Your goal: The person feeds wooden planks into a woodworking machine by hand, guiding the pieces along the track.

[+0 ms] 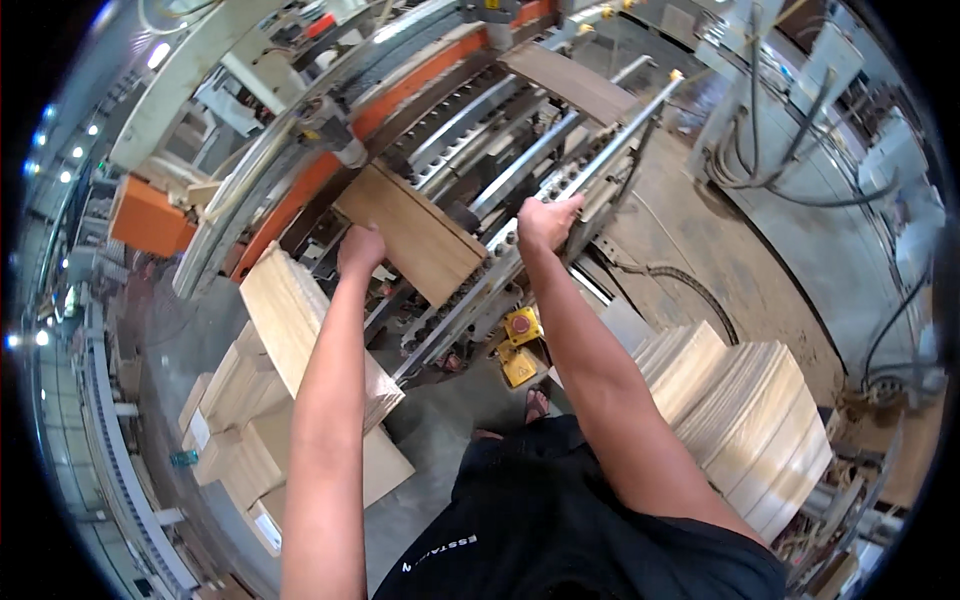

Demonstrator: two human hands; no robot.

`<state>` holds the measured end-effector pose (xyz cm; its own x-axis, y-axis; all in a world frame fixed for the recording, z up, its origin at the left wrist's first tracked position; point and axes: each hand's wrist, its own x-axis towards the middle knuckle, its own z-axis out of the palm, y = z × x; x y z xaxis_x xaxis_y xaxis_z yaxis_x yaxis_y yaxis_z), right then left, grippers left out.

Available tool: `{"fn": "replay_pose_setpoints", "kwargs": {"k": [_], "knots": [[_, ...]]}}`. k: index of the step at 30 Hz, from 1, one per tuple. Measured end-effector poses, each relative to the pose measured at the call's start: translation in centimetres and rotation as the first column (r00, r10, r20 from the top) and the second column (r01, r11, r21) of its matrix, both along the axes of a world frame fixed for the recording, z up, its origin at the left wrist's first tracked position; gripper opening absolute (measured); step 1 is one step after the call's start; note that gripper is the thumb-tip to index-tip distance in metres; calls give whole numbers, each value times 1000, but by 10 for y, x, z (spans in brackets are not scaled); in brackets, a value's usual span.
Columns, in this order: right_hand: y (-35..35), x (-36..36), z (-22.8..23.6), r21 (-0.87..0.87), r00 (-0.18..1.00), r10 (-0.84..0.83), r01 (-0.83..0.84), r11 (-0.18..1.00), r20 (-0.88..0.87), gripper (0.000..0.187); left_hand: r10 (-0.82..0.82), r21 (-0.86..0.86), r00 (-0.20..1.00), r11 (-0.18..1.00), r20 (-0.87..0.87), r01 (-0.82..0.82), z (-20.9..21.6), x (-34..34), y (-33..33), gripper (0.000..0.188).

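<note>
A brown wooden board (418,238) lies across the metal rails of a machine, ahead of me. My left hand (361,250) is closed at the board's left edge; its fingertips are hidden, so I cannot tell whether it grips the board. Further right, my right hand (546,222) is curled beside the long silver rail (610,155), apart from the board. What its fingers close on, if anything, does not show. A second brown board (570,82) rests farther along the rails.
Stacked pale wooden boards stand at my left (285,310) and a larger stack at my right (745,420). Below the rails sits a yellow box with a red button (521,325). Cables (740,170) hang from a grey cabinet; an orange beam (420,82) runs along the machine.
</note>
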<state>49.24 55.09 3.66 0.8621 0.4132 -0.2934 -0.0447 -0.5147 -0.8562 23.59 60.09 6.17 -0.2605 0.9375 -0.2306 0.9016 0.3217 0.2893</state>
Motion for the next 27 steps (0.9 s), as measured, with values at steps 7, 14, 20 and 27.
{"fn": "replay_pose_setpoints", "kwargs": {"k": [7, 14, 20, 27], "knots": [[3, 0, -1, 20, 1000, 13, -12, 1000, -25, 75, -582, -30, 658, 759, -478, 650, 24, 9, -52, 79], [1, 4, -7, -103, 997, 66, -61, 993, 46, 70, -617, 131, 585, 620, -527, 773, 10, -15, -52, 71], [-15, -7, 27, 108, 995, 24, -14, 994, -92, 57, -615, 718, 738, 375, -280, 586, 83, 16, -72, 43], [-5, 2, 10, 23, 999, 13, -12, 1000, -50, 60, -579, 881, 726, 466, 371, -78, 144, 88, -95, 32]]}}
